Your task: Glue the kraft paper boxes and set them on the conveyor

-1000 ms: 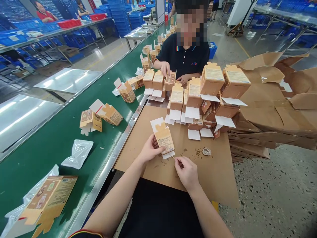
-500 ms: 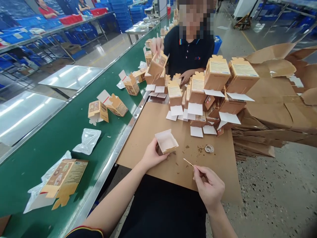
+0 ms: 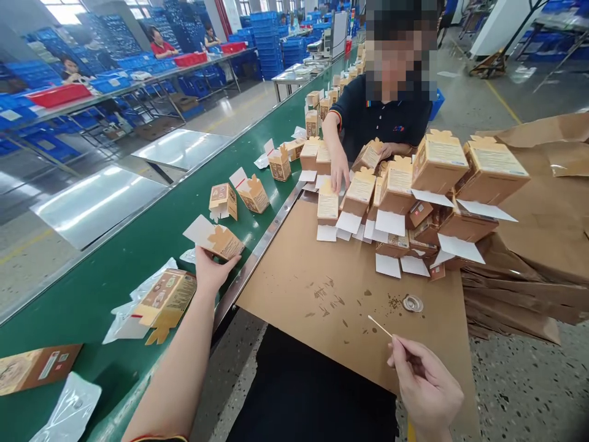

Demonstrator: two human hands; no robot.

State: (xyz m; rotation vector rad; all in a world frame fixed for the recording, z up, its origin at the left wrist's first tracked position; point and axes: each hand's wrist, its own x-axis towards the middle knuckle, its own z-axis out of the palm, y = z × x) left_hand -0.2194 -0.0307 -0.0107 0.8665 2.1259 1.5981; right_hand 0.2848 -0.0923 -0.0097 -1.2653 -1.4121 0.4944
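A green conveyor belt (image 3: 115,258) runs near to far along the left, with plastic pouches (image 3: 71,411) on it. Steel tabletops (image 3: 96,209) stand left of the belt; blue crates (image 3: 267,43) are stacked far left. A co-worker (image 3: 386,116) in a dark polo shirt works at the far end. A metal ring (image 3: 413,302) lies on the kraft board (image 3: 294,288). Flattened kraft cartons (image 3: 543,288) are piled right, above the speckled floor (image 3: 519,393).

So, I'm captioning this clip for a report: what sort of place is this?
Probably a packaging factory: a long green conveyor belt, stacks of blue plastic crates, and folded cartons piled beside it.
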